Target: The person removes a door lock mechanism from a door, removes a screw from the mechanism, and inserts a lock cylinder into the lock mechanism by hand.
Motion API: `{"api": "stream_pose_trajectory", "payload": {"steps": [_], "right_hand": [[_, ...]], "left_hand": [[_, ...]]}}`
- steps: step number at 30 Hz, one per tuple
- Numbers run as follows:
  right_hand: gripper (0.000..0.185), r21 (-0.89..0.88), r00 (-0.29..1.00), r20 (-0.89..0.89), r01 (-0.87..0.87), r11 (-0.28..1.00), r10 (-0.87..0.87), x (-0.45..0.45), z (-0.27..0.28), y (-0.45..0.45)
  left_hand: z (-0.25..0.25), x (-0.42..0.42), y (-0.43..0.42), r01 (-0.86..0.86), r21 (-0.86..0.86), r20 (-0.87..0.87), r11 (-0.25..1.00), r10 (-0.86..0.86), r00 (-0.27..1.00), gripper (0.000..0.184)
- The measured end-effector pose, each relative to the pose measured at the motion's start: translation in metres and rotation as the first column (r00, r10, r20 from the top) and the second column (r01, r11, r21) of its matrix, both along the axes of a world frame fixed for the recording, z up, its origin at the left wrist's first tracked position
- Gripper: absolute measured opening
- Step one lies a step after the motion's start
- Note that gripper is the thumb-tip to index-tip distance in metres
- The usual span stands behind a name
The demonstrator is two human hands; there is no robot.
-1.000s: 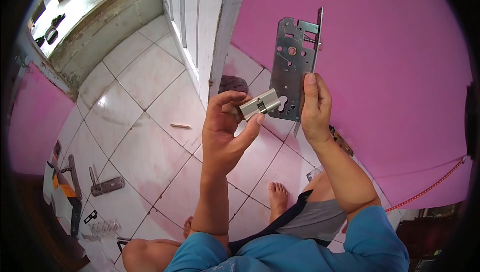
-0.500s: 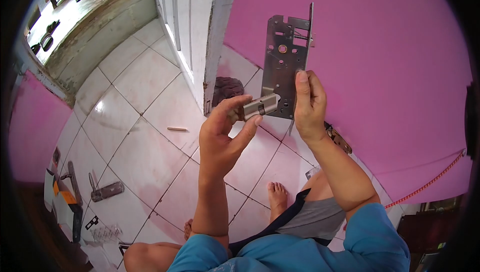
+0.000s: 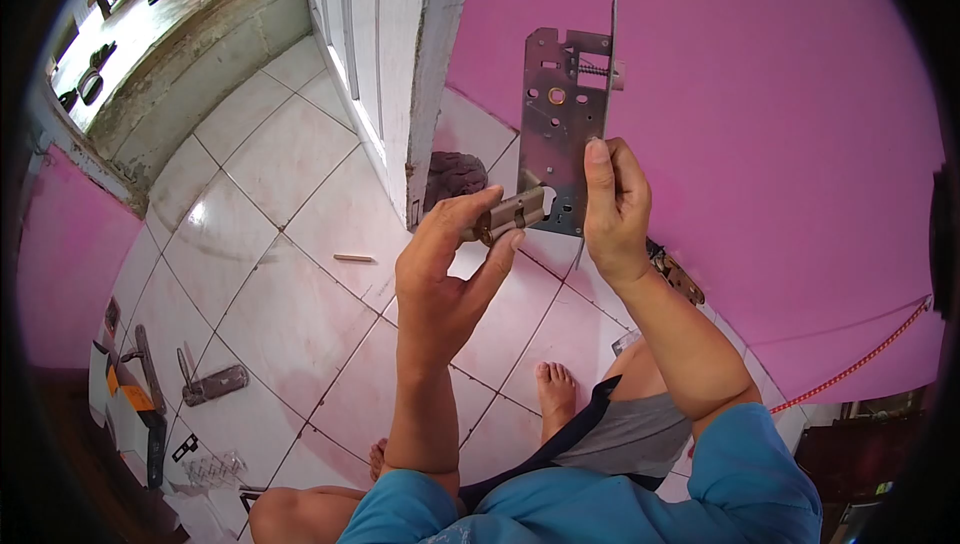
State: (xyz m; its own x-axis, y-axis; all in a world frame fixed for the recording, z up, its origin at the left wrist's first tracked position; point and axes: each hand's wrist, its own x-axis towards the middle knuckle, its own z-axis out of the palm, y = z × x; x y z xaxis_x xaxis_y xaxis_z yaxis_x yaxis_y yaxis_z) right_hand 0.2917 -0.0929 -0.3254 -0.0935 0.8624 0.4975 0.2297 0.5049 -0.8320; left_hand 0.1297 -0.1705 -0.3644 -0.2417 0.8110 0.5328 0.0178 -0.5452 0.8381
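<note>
Upright in front of the pink wall is a metal mortise lock case (image 3: 548, 139), its faceplate edge on the right and a spring showing near the top. My right hand (image 3: 617, 209) grips its lower right edge, thumb on the near face. Between the thumb and fingers of my left hand (image 3: 445, 269) is a lock cylinder (image 3: 517, 212), tilted up to the right. The cylinder's far end is beside the keyhole-shaped opening low in the case; whether the two touch I cannot tell.
A white door (image 3: 395, 74) stands ajar ahead, with a dark cloth (image 3: 455, 179) behind its edge. Left on the tiled floor lie a door handle plate (image 3: 215, 385), another handle (image 3: 150, 374) and a pencil-like stick (image 3: 353, 259). Another lock body (image 3: 678, 274) lies by the wall (image 3: 800, 144).
The lock case has shifted slightly left and turned a little, showing more of its latch side. The cylinder has rolled slightly in my left hand and moved a touch left.
</note>
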Motion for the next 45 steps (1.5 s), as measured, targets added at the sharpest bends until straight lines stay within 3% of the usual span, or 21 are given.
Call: {"api": "stream_pose_trajectory", "payload": {"steps": [18,20,23,26,41,45], "right_hand": [[0.031,0.046,0.998,0.049,0.028,0.999,-0.030,-0.006,0.001,-0.001],[0.031,0.058,0.998,0.051,0.028,0.998,-0.031,-0.007,0.001,-0.001],[0.031,0.073,0.998,0.052,0.029,0.997,-0.033,-0.007,0.002,-0.001],[0.031,0.088,0.998,0.045,0.027,0.996,-0.031,-0.008,0.001,0.000],[0.033,0.041,0.999,0.025,0.023,0.999,-0.024,-0.007,0.002,0.000],[0.035,0.008,1.000,-0.017,0.017,1.000,-0.017,-0.007,0.002,0.000]], "left_hand": [[-0.004,0.006,0.005,-0.017,0.022,-0.005,1.000,0.017,1.000,0.046],[-0.002,0.011,0.002,-0.011,-0.040,0.142,0.999,0.017,0.990,0.046],[-0.004,0.012,0.001,0.016,-0.027,0.196,0.999,-0.011,0.981,0.044],[-0.003,0.011,-0.001,0.022,-0.053,0.112,0.998,-0.016,0.994,0.042],[0.001,-0.004,0.001,-0.104,-0.020,0.184,0.994,0.106,0.977,0.047],[-0.008,-0.011,0.002,-0.008,-0.003,0.213,1.000,0.008,0.977,0.045]]}}
